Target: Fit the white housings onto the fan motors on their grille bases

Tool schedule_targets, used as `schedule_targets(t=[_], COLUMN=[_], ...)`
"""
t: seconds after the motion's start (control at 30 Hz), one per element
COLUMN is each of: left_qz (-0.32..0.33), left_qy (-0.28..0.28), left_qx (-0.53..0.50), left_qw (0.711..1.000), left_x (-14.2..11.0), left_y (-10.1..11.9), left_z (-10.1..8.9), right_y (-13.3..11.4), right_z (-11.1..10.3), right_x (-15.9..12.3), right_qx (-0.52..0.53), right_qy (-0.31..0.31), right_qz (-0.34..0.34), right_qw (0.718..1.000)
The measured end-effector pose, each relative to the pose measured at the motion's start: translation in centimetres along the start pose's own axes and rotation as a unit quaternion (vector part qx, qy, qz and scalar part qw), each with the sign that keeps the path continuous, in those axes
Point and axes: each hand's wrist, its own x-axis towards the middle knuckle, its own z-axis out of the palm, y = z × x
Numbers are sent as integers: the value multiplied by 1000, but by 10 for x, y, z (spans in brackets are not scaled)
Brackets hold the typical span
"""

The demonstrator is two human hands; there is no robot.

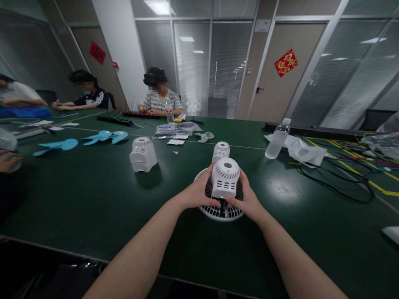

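Between my two hands is a white vented fan motor housing (pixel 225 177), set over a round white fan grille (pixel 221 216) that lies on the green table. My left hand (pixel 201 191) is closed against the housing's left side, its thumb near the lower front edge. On the other side my right hand (pixel 248 198) grips it, thumb also at the front. A dark part (pixel 223 205) shows below the housing, between the thumbs. Just behind stands another white housing (pixel 221 149), partly covered. A third white housing (pixel 143 155) stands apart to the left.
Blue fan blades (pixel 104 136) lie at the left, and a pale fan blade (pixel 204 136) lies farther back. A frosted bottle (pixel 277 139) and black cables (pixel 338 184) are at the right. Several people sit around the table; one person's hand (pixel 3 160) holds a grille at far left.
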Motion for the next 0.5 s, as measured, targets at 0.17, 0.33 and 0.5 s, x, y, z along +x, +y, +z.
schedule_targets(t=[0.17,0.33,0.5], left_qz=[-5,-16,-13], left_qy=[7,7,12], left_qx=[-9,-23,-21], left_qw=[1000,1000,1000], left_x=[0,0,0], left_y=[0,2,2], left_z=[1,1,0], right_y=[-1,-1,3], right_z=[0,-1,0], right_x=[1,0,1], right_qx=[10,4,-3], right_qy=[5,-3,-3], right_qz=[1,7,6], right_qw=[1000,1000,1000])
